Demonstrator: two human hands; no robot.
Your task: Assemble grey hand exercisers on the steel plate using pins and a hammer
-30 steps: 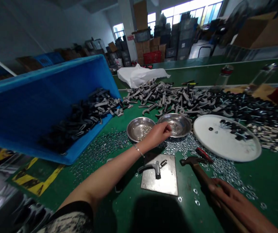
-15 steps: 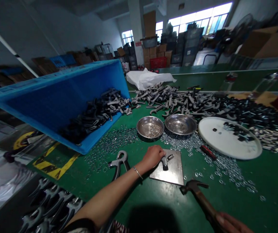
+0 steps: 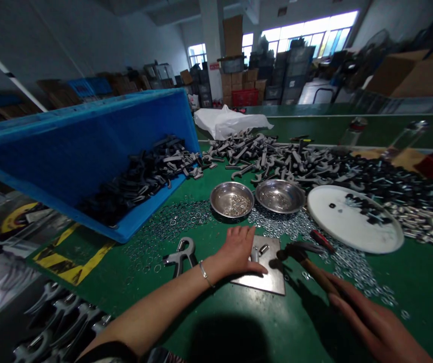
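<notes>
My left hand [image 3: 239,252] rests over a square metal plate [image 3: 272,282], fingers stretched forward and thumb held apart. Beside its palm, a small grey part [image 3: 254,254] is partly hidden by the fingers. Near that part lies a short metal spring or sleeve [image 3: 263,249]. In my right hand [image 3: 367,312] is a claw hammer [image 3: 314,275], gripped by its wooden handle, its head raised just over the plate's right edge and casting a shadow. A grey and black clamp-like tool [image 3: 181,256] lies left of the plate.
Two steel bowls [image 3: 232,186] [image 3: 280,182] stand behind the plate. Right of them are a white round tray [image 3: 352,234] and a red-handled screwdriver [image 3: 322,240]. Loose nuts [image 3: 356,272] cover the bench nearby. A tipped blue crate [image 3: 65,156] holds dark parts; grey parts [image 3: 288,156] lie heaped behind.
My right hand has brought the hammer up and left toward the plate. My left hand's thumb has spread away from the grey part, which lies more hidden beside the fingers.
</notes>
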